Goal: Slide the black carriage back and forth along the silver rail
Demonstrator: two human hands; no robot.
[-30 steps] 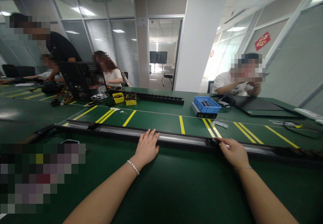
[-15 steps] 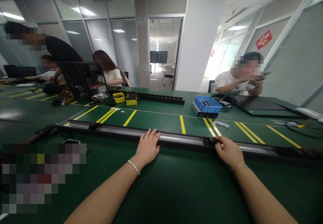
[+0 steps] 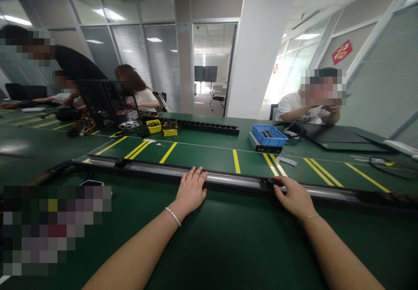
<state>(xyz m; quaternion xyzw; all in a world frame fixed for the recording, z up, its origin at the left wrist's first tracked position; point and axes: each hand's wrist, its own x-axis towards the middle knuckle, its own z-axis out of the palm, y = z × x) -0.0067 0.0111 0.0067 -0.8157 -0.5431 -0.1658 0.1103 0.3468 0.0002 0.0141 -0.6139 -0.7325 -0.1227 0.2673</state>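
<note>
A long black rail with a shiny silver strip along its middle lies across the green table in the head view. My left hand rests flat on it, fingers stretched over the strip and thumb out to the side. Further right, my right hand has thumb and index finger at a small black block that sits on the rail. The fingertips' contact with the block is partly hidden. A similar black piece stands on the rail's left part.
Beyond the rail are a blue bin, yellow trays, a socket strip and an open computer case. Black panels lie at the right. Several people are around the table. A phone-like object lies left.
My right hand's fingers and the black block have shifted slightly left along the rail. My left hand has stayed in place. The person at the far left has leaned a little further left.
</note>
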